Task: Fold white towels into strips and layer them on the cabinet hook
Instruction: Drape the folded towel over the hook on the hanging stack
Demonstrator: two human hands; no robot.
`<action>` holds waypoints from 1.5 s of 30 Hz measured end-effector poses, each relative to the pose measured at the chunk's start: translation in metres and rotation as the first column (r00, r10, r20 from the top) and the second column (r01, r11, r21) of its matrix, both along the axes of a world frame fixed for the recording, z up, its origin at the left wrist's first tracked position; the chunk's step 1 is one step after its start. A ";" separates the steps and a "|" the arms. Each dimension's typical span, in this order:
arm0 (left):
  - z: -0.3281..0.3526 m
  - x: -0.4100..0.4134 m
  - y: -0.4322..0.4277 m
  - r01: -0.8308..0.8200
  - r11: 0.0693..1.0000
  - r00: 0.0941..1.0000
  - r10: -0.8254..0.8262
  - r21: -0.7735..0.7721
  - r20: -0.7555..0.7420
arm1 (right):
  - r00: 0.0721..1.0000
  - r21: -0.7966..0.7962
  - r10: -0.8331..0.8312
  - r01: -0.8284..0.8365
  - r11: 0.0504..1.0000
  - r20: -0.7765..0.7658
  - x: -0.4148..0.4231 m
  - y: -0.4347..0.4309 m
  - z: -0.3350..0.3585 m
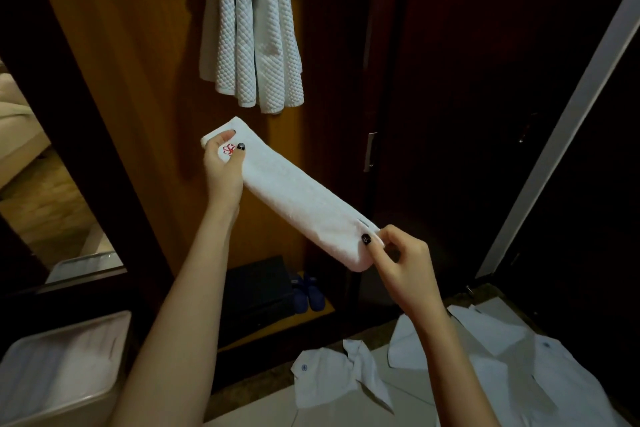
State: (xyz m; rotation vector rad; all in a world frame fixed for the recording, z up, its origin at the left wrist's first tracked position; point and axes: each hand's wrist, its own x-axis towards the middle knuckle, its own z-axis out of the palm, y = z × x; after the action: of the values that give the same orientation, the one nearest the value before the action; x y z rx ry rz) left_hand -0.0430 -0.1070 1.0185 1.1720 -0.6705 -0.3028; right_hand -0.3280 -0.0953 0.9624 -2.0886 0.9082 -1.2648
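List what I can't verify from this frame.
- Hook: head view, hidden behind the hanging towels and cut off by the top edge.
- Red emblem on the folded towel: head view, partly covered by the left hand.
- Folded towel's lower corner: pinched inside the right hand.
- Bin contents: blurred, cut off by the left edge.
- Dark box: too dim for detail.

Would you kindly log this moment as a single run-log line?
left hand: grips folded towel end | right hand: pinches other end | hung towels: above
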 end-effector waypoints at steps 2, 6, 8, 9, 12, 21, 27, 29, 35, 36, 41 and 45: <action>-0.006 0.002 -0.003 -0.092 0.994 0.996 0.092 0.065 -0.004 | 0.999 -0.097 -0.039 0.037 0.995 -0.010 0.003 0.003 0.000; -0.018 0.002 -0.004 -0.147 0.964 0.989 0.139 0.221 0.054 | 0.999 -0.173 -0.013 0.007 0.985 -0.034 0.003 0.009 -0.004; -0.023 0.001 -0.001 -0.162 0.950 0.975 0.112 0.268 0.191 | 0.983 -0.122 -0.064 0.043 0.992 -0.171 0.000 0.002 -0.007; -0.024 -0.001 0.001 -0.163 0.948 0.961 0.088 0.275 0.264 | 0.956 -0.104 -0.133 0.110 0.989 -0.262 0.000 -0.002 -0.009; -0.022 -0.009 0.002 -0.164 0.932 0.919 0.025 0.324 0.393 | 0.914 -0.144 -0.280 0.247 0.958 -0.293 0.005 -0.008 -0.016; -0.030 -0.003 0.000 -0.042 0.935 0.963 -0.057 0.352 0.265 | 0.963 -0.138 -0.099 0.066 0.988 -0.250 0.017 -0.011 -0.038; -0.035 0.015 0.002 -0.036 0.935 0.977 -0.042 0.353 0.211 | 0.983 0.030 -0.179 0.180 0.983 -0.042 0.014 -0.014 -0.040; -0.038 0.017 0.002 0.003 0.940 0.982 -0.067 0.341 0.176 | 0.977 0.088 -0.209 0.205 0.975 0.043 0.019 -0.012 -0.039; -0.042 0.012 0.000 0.052 0.966 0.995 -0.073 0.253 0.075 | 0.930 0.291 -0.306 0.241 0.926 0.204 0.032 -0.012 -0.038; -0.041 0.012 0.000 0.053 0.971 0.996 -0.068 0.234 0.060 | 0.938 0.387 -0.282 0.188 0.903 0.203 0.031 -0.016 -0.038; -0.037 0.017 0.002 0.109 0.979 0.994 -0.108 0.173 -0.014 | 0.923 0.620 0.272 -0.384 0.684 0.272 0.010 -0.025 -0.041; -0.034 0.017 0.006 0.239 0.959 0.971 -0.235 0.154 -0.044 | 0.932 0.660 0.298 -0.357 0.661 0.205 0.005 -0.022 -0.047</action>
State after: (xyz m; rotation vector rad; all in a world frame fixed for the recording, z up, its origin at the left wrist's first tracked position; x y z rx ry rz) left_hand -0.0257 -0.1010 0.9845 1.2379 -0.7770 -0.5813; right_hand -0.3227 -0.1177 0.9149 -1.4856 0.7573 -0.6533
